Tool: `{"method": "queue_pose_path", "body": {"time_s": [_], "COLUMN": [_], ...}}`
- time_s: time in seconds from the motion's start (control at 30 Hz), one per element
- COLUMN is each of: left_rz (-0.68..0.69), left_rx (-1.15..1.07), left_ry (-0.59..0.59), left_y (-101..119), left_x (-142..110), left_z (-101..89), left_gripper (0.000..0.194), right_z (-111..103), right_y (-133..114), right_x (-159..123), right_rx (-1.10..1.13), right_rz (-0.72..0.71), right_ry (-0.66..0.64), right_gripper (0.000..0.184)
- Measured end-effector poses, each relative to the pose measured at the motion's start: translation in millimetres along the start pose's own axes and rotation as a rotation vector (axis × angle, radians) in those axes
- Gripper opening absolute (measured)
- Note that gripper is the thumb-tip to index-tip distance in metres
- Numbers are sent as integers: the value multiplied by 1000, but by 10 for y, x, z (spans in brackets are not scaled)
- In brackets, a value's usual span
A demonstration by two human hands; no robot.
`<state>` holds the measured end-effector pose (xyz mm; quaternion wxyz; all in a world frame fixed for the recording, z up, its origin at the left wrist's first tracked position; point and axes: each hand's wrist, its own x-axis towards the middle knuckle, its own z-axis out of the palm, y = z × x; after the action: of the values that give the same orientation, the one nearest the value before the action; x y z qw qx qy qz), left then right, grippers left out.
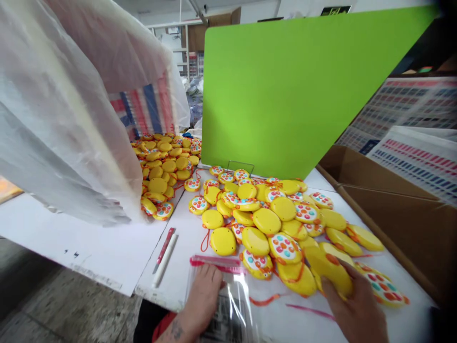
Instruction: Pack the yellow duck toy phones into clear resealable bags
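My left hand (pixel 204 293) grips a clear plastic zip bag (pixel 238 305) near its pink top edge, at the front of the white table (pixel 143 252). Some of its fingertips are hidden. At the lower right, my right hand (pixel 357 305) is closed around a yellow oval plastic toy (pixel 332 270), thumb on the near side. That toy lies at the edge of a loose pile of similar toys (pixel 267 221). Several show white faces with coloured dots; others lie with plain yellow backs up, and orange cords hang from some.
A green board (pixel 285 90) stands behind the pile. At left, more toys (pixel 157 186) spill from a translucent-covered striped sack (pixel 150 109). A red cutter (pixel 166 245) and a white pen (pixel 164 261) lie left of the bag. A cardboard box (pixel 385 224) stands at right.
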<state>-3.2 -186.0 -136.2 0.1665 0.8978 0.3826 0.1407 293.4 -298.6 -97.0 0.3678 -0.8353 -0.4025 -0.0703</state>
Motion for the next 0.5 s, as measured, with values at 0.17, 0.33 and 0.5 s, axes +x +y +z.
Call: {"method": "queue_pose_path", "body": {"time_s": [0.17, 0.33, 0.5], "left_rz": [35, 72, 88], "left_rx": [-166, -211, -109], "left_ry": [79, 36, 95], "left_y": [-48, -35, -9], "left_x": [-54, -58, -47], "left_z": [7, -71, -98], "left_gripper": [36, 45, 15], "right_z": [113, 390, 585], "right_y": [-727, -1043, -1037], "right_x": [-305, -587, -553], "right_rx": [487, 698, 589], "right_rz": [34, -23, -41], "right_ry": [-249, -659, -633], "right_gripper": [51, 44, 53]}}
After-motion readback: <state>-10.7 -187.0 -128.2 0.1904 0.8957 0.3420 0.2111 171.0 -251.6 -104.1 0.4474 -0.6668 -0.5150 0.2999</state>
